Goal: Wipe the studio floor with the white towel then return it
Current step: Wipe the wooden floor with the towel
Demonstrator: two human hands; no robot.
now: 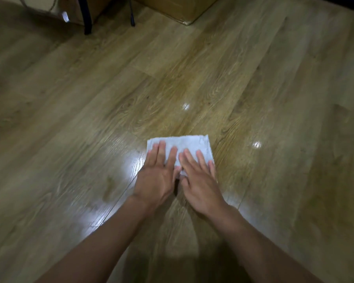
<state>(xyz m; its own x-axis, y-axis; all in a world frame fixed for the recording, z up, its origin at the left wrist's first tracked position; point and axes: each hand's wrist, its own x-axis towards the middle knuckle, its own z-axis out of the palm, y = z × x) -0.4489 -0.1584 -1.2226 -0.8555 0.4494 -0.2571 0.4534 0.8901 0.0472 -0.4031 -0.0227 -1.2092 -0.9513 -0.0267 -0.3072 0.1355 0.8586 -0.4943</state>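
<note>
The folded white towel (184,142) lies flat on the floor (192,78), its long axis crosswise. The left hand (157,176) and right hand (198,180) press its near half side by side, equally close. Their fingers (161,152) are straight, grip nothing and point toward its far edge, so the next push likely goes that way.

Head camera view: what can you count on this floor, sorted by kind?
Hands: 2, the left hand and the right hand, both flat on the towel
Towel: 1, white
Box: 1, cardboard
Black legs: 2, a thick leg and a thin leg
Total: 6
The blurred brown shape at the top left is not counted.
</note>
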